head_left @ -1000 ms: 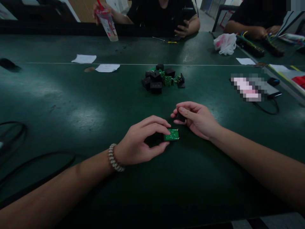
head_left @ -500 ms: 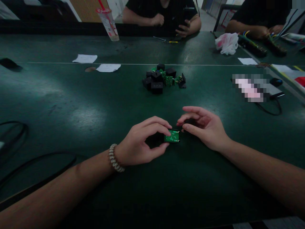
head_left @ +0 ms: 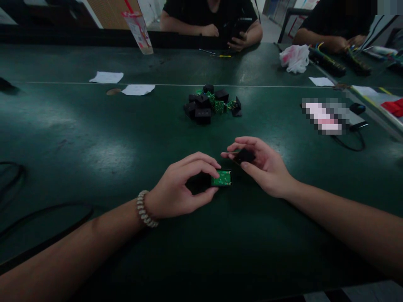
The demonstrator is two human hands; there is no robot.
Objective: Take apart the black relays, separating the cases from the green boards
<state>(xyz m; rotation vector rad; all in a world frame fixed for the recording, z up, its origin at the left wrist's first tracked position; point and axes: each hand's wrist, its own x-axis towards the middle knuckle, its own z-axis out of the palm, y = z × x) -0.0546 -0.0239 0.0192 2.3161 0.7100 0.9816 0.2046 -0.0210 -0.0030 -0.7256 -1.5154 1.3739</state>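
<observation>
Shifted a small black block (head_left: 245, 155) from a fingertip pinch, a second earlier, into a looser cradle between the thumb and half-curled fingers of the right hand (head_left: 264, 167). Kept the left hand (head_left: 185, 184) in much the same pose at a green circuit board (head_left: 224, 178). Saw the board lying black-edged on the dark green counter (head_left: 94, 121), just below and left of the block, apart from it. Arched the left hand around its left end, fingertips on the far side and top, thumb at the near edge, with a dark gap under the curved fingers. Wore a beaded bracelet (head_left: 145, 209) on that wrist.

Found a heap of black casings and green boards (head_left: 203, 105) farther back, well apart from both hands. Noted two white papers (head_left: 138, 89) to the left, and a pixelated patch (head_left: 324, 119) to the right with a black cable (head_left: 355, 147) beside it. Spotted a plastic cup (head_left: 140, 35) leaning at the far edge, released since the first frame by a person opposite (head_left: 208, 19) with a phone (head_left: 241, 27) in one hand. Saw a white plastic bag (head_left: 295, 58) near wired dark parts (head_left: 327, 58), close to a second person (head_left: 333, 25).
</observation>
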